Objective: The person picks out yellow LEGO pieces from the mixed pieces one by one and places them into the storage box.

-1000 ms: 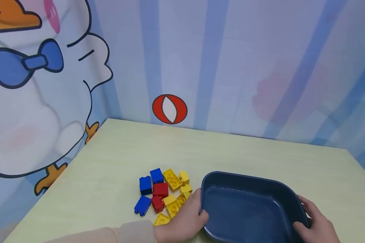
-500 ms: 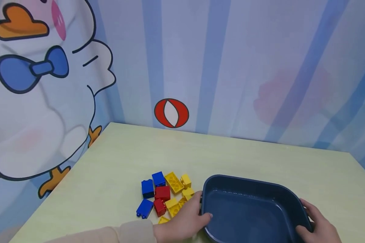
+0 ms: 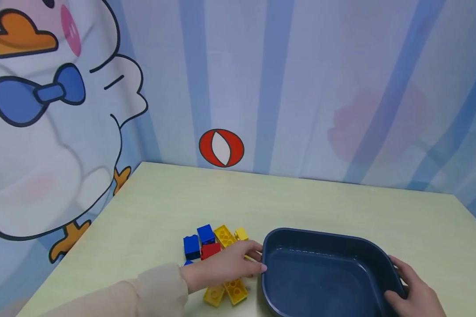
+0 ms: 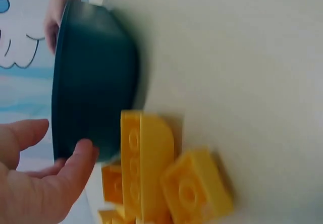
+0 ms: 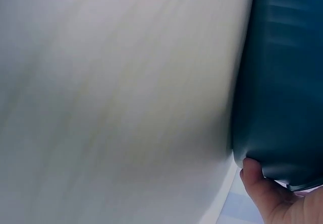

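A dark blue rectangular tray [image 3: 321, 241] sits on the table with bare floor showing inside. My right hand [image 3: 418, 293] grips its right rim, thumb over the edge and fingers outside. My left hand [image 3: 226, 264] is beside the tray's left rim, thumb tip at the edge; in the left wrist view its thumb and fingers stand apart. Beneath and around that hand lie toy building blocks: yellow blocks [image 3: 236, 291], a red block [image 3: 211, 250] and blue blocks [image 3: 191, 247]. The left hand and forearm hide some of them.
The pale table [image 3: 361, 209] extends behind and to the right of the tray. A striped backdrop [image 3: 309, 88] with a printed duck [image 3: 31, 176] and a ball picture [image 3: 221, 148] rises along the table's back and left edges.
My left hand has loosened from the tray's left rim and shifted slightly up and left, covering more blocks. Front yellow blocks now show below it. My right hand keeps its grip.
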`<state>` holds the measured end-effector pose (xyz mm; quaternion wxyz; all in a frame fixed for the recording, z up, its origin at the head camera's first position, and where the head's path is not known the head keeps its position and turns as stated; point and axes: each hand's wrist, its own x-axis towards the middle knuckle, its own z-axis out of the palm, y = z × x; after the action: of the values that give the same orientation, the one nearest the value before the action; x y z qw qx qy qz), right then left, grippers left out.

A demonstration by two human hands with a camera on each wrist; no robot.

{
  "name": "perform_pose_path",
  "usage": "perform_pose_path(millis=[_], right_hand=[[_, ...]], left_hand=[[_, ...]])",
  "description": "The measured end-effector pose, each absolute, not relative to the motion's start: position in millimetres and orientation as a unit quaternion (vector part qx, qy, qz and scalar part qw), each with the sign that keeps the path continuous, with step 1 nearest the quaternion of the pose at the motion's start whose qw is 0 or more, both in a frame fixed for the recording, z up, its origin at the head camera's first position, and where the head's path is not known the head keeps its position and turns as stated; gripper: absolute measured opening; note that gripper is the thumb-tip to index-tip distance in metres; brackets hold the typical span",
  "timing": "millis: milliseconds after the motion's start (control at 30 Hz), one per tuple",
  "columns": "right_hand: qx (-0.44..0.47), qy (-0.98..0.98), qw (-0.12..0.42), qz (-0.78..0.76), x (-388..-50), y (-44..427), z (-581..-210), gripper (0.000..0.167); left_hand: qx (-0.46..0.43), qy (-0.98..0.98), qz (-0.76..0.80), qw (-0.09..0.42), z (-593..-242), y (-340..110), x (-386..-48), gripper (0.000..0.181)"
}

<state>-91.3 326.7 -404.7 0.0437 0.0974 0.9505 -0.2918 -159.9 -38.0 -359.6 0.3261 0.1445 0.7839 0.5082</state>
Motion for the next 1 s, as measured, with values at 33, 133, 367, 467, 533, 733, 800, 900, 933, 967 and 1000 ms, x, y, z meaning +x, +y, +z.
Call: perform_pose_path(millis=[33,133,367,467,533,733,800,900,933,967,1000], right_hand=[[0.096,0.951,0.044,-0.292,-92,327,-405,0.068],[0.094,0.951,0.044,-0.292,-92,326,-404,0.068],[0.097,0.949,0.051,-0.294,-93,327,-403,0.069],[0.100,0.948,0.052,-0.297,-93,326,-402,0.069],[0.102,0.948,0.051,-0.297,-93,326,-402,0.069],[0.110,0.945,0.056,-0.302,-93,325,-402,0.069],[0.111,0.944,0.060,-0.305,-92,324,-402,0.069],[0.113,0.943,0.062,-0.308,-92,323,-402,0.069],[0.113,0.942,0.063,-0.309,-92,322,-402,0.069],[0.114,0.942,0.064,-0.310,-91,322,-402,0.069],[0.114,0.941,0.063,-0.312,-91,322,-401,0.069]], left_hand=[[0.152,0.790,0.499,0.322,-358,-41,-162,0.036],[0.180,0.816,0.465,0.294,-354,-47,-171,0.028],[0.286,0.891,0.313,0.165,-345,-55,-193,0.027],[0.320,0.915,0.219,0.112,-344,-58,-200,0.027],[0.325,0.924,0.182,0.092,-346,-59,-204,0.028],[0.296,0.935,0.174,0.093,-356,-56,-217,0.032],[0.286,0.938,0.171,0.097,-360,-54,-219,0.036],[0.276,0.941,0.167,0.099,-365,-51,-222,0.040],[0.274,0.943,0.165,0.097,-365,-50,-222,0.041],[0.274,0.943,0.164,0.093,-366,-49,-223,0.041],[0.275,0.943,0.164,0.089,-367,-48,-223,0.040]])
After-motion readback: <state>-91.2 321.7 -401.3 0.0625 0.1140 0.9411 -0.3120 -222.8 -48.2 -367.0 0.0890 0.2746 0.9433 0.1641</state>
